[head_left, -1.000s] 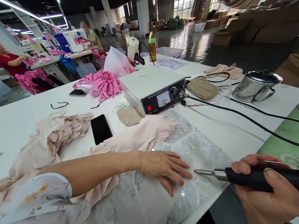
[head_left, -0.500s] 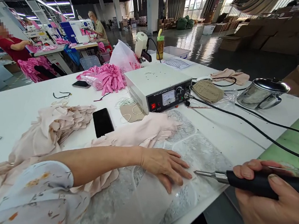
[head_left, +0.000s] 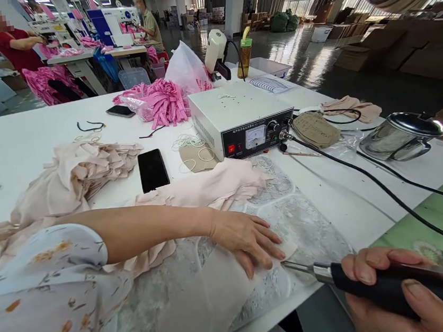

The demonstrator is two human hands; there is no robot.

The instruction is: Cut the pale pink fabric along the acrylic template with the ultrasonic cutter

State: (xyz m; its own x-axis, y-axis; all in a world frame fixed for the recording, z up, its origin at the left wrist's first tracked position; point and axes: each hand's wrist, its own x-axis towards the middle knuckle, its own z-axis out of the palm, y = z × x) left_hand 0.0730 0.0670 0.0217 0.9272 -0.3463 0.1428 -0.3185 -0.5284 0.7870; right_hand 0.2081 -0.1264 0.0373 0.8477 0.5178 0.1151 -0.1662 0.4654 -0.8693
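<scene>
The left hand is lying flat with fingers a little spread, pressing the pale cloth piece onto the patterned mat. The right hand is closing around the black-handled tool, and its metal tip is pointing just beside the left fingertips, at the cloth edge; whether it is touching, I cannot tell. With so small a gap, a slip could hurt a finger. If the palm is pressing unevenly, the thin cloth could wrinkle. Farther out, the folded cloths are lying near and could slide in. The black cable is running from the control box and could pull the tool aside.
</scene>
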